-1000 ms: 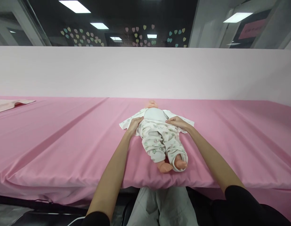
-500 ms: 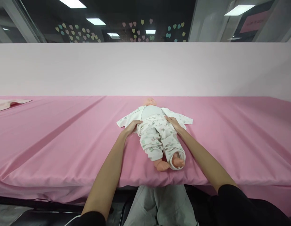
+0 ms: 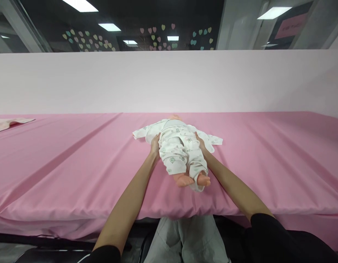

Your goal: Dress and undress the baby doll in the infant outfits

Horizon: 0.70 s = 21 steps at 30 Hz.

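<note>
A baby doll [image 3: 180, 149] in white printed pyjama trousers lies on its back on the pink table cover [image 3: 76, 157], feet toward me. Its hips and legs are raised off the cover, bare feet hanging near the front edge. My left hand [image 3: 155, 143] grips the doll's left side at the waist. My right hand [image 3: 200, 143] grips the other side, fingers tucked under the body. An open white printed top [image 3: 143, 132] is spread beneath the doll, its sleeves lying out to both sides. The doll's head is mostly hidden behind its raised body.
A pale pink partition wall [image 3: 169, 80] runs along the back of the table. A folded peach cloth [image 3: 10, 123] lies at the far left. My grey-trousered knees [image 3: 188, 241] sit under the table's front edge.
Both hands slid from the waistband to the doll's sides and lifted its lower body off the cover; the legs now point up toward me and hide most of the head.
</note>
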Motion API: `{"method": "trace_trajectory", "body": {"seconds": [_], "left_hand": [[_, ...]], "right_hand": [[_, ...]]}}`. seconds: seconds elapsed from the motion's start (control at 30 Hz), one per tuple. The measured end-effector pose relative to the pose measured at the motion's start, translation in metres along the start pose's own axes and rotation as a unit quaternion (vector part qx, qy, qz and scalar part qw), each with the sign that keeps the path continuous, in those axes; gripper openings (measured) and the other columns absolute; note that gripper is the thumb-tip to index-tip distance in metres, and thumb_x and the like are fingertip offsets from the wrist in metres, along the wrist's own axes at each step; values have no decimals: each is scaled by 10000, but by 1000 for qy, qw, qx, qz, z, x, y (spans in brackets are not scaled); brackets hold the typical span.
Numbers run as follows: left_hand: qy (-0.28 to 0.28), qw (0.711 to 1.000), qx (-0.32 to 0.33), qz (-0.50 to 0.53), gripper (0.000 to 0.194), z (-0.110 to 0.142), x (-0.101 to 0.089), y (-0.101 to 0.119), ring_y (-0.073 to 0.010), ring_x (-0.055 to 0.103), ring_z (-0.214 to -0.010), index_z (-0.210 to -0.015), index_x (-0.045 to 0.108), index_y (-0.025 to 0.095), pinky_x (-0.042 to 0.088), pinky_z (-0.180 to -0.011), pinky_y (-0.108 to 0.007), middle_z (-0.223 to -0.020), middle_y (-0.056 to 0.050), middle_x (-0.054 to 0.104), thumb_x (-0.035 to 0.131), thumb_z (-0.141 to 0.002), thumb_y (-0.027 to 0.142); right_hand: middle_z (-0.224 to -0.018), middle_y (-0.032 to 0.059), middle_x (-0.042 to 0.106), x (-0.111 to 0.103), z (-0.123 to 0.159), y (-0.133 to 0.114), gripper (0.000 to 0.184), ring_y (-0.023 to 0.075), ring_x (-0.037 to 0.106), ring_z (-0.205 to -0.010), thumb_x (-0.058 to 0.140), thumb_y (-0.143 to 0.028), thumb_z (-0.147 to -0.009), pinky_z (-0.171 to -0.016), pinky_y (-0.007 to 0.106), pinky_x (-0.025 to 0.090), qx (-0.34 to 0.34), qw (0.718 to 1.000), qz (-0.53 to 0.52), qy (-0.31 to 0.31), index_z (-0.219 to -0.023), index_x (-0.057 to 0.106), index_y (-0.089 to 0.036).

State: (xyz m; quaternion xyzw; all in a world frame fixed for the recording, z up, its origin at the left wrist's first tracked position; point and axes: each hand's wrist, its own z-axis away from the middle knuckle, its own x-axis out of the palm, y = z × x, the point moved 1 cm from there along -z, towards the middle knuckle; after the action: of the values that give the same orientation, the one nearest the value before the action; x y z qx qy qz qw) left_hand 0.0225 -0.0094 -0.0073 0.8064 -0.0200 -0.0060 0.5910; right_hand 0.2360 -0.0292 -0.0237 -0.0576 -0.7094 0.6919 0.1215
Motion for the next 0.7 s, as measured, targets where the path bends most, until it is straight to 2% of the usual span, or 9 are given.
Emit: {"method": "trace_trajectory", "body": {"seconds": [0.07,0.13,0.27,0.33,0.4,0.47,0.53,0.63,0.7], "left_hand": [[48,999,6,3,330,-2,-2,-3,-119,455,-618,-682,385,202,400,-593,-258,-608,20,440,446,-822,494],[81,997,15,1,386,-3,-3,-7,-103,376,-573,-633,308,211,360,-554,-248,-587,41,346,520,-790,494],[104,988,70,-90,398,-4,-7,-9,-107,337,-549,-611,251,213,326,-532,-253,-583,44,284,473,-830,461],[102,981,94,-138,361,-5,-12,-7,-121,390,-586,-591,292,206,351,-578,-262,-593,33,342,479,-828,404],[93,977,110,-156,287,-8,-20,-4,-150,472,-719,-584,393,196,383,-690,-279,-687,4,478,539,-783,343],[76,967,142,-197,191,-12,-28,-2,-183,501,-901,-618,491,192,372,-836,-305,-887,-29,586,570,-750,306],[44,947,171,-268,166,-20,-33,-1,-207,475,-1055,-635,529,194,318,-951,-343,-1084,-43,599,556,-759,301],[23,912,148,-383,209,-37,-35,-2,-255,323,-1267,-604,542,191,188,-1049,-424,-1291,-25,515,535,-780,304],[35,901,93,-423,237,-50,-34,-5,-274,218,-1333,-575,549,190,133,-1063,-461,-1347,6,469,529,-781,304]], "right_hand": [[-656,46,590,3,0,-2,397,170,532,-629,516,-589,-743,-565,295,430,27,998,-23,44,-719,568,-196],[-612,19,552,5,0,-2,383,149,499,-600,549,-571,-721,-552,277,414,10,997,-17,68,-638,522,-198],[-484,-56,358,7,-2,2,450,99,360,-503,573,-571,-675,-496,251,347,-47,996,-3,72,-521,336,-220],[-486,-65,336,7,-5,4,425,92,330,-489,554,-546,-683,-482,247,323,-69,997,16,40,-528,330,-220],[-500,-63,365,5,-7,4,355,94,336,-488,530,-489,-699,-484,246,316,-89,995,49,-4,-544,371,-212],[-499,-63,380,2,-11,0,281,96,342,-489,533,-398,-689,-498,243,317,-107,990,82,-44,-534,402,-203],[-517,-57,422,-2,-17,-8,205,104,383,-528,553,-303,-655,-551,242,341,-128,984,106,-72,-518,448,-192],[-732,-3,570,-4,-33,-21,113,147,506,-747,547,-226,-653,-754,275,384,-224,946,217,-92,-551,526,-181],[-948,47,595,-3,-48,-26,122,187,506,-950,537,-201,-676,-902,330,338,-299,890,336,-75,-557,529,-177]]}}
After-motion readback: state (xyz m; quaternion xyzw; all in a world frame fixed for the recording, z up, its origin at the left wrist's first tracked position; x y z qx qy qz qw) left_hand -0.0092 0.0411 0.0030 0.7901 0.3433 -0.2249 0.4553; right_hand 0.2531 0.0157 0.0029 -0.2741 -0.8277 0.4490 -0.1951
